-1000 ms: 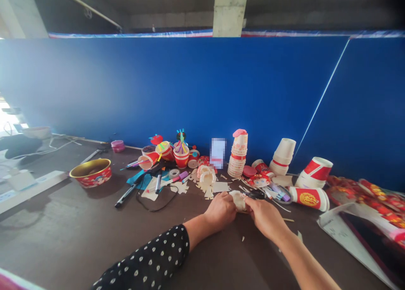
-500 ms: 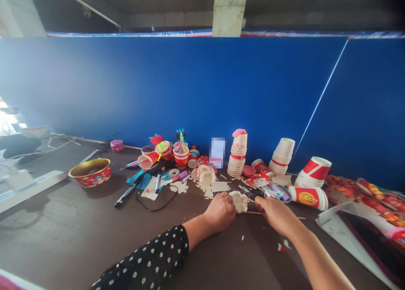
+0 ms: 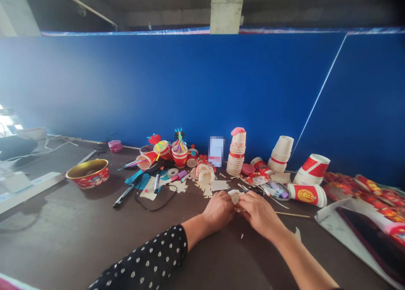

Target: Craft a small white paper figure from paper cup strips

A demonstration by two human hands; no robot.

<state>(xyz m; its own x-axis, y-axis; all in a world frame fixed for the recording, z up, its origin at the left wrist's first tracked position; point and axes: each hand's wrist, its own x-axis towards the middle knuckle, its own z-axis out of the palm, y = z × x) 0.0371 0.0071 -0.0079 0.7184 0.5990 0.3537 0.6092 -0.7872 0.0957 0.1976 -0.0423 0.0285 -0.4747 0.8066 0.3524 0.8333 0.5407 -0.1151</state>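
A white cut paper cup piece [image 3: 234,196] with a jagged edge is between my two hands, low over the table. My left hand [image 3: 219,211] has its fingers closed on the left side of it. My right hand [image 3: 258,212] pinches its right side, close to the left fingertips. Most of the piece is hidden behind the fingers. Just beyond sits another cut paper cup [image 3: 206,174] with its strips splayed out. A thin wooden stick [image 3: 293,215] lies right of my right hand.
Stacked paper cups [image 3: 236,155] stand near the blue partition [image 3: 158,83]. A tipped red-and-white cup [image 3: 306,195] lies at right, by a dark tablet-like panel [image 3: 363,233]. Leftward are a marker [image 3: 157,182], a black cable [image 3: 158,208] and a gold-lined red bowl [image 3: 88,178].
My right hand has moved left, from the stick area to the paper cup piece, and its fingers now close on it. My left hand stays on the piece. The view has shifted slightly.
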